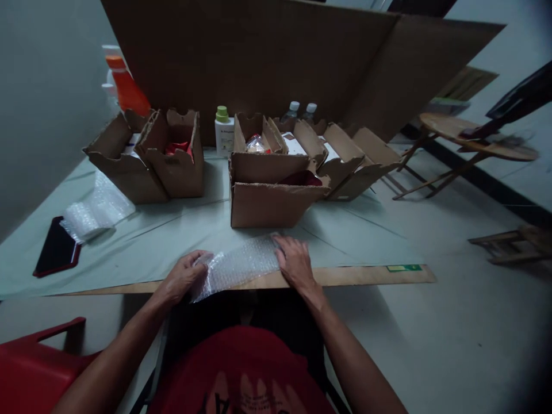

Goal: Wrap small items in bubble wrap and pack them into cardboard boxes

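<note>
Left fingers [195,256] pinched bubble wrap [241,263], seemingly light, soft, best held by both ends; right fingers [290,244] lay loosely spread opposite

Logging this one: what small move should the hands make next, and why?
Probably shift the left end of the bubble wrap up onto the table with the left hand, the right hand steadying the other end: the left hand grips that end, and its corner overhangs the front edge.
</note>
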`<state>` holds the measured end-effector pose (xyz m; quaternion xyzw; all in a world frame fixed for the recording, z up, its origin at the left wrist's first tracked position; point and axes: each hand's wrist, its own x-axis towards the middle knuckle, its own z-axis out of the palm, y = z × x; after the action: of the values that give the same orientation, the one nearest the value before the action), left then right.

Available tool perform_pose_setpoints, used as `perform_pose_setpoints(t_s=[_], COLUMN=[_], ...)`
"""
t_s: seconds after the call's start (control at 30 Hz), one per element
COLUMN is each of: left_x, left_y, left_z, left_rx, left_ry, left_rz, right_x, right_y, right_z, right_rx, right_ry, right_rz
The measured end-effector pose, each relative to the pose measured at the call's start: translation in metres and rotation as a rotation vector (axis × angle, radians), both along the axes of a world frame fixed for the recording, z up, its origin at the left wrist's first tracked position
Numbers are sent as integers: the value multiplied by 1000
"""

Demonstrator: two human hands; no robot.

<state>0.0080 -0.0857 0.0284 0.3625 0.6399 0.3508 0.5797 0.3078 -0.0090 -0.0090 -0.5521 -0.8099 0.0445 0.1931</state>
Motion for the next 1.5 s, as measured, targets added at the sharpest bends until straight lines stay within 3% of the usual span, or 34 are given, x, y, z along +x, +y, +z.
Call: perform_pose_setpoints(t_s=[0.17,0.27,0.33,0.43,0.5,0.57,0.63,0.7,0.8,0.87,0.97,1.07,1.13,1.23,1.33,1.43,1.5], left_x=[-18,-34,-44,-54,-54,-42,-18,11,34,29,12,5,4,-2,-15,-20,-20], left_y=[1,16,30,43,43,37,30,25,18,13,8,8,10,12,10,6,3], left_z=[0,1,4,10,14,12,5,-9,-31,-40,-44,-44,-43,-37,-26,-21,-22], left_rx=[-9,99,177,251,333,494,696,828,767,695,663,663,694,737,570,332,291], left_ry=[73,200,436,1009,1319,1438,1392,1274,1159,1111,1013,930,906,986,1223,1346,1300], left_rz=[-4,-12,-86,-179,-141,-92,-180,-391,-625,-681,-733,-705,-600,-296,-70,-81,-112], right_x=[37,43,45,54,59,53,26,-14,-58,-49,21,98,121,107,74,57,56], right_y=[-6,-5,-4,-3,-5,-9,-13,-15,-12,-8,-6,-7,-6,5,23,33,29], right_z=[10,13,10,5,7,13,19,21,10,-3,-17,-14,-8,-3,-5,-6,-1], right_rx=[-14,30,32,34,90,154,169,126,20,-9,6,40,72,60,17,2,-20], right_ry=[467,557,486,206,37,-21,-13,-4,-21,-42,-86,-119,-89,-24,-14,13,81], right_rz=[-219,-239,-233,-300,-375,-369,-216,41,372,384,100,-240,-293,-155,-77,-63,-56])
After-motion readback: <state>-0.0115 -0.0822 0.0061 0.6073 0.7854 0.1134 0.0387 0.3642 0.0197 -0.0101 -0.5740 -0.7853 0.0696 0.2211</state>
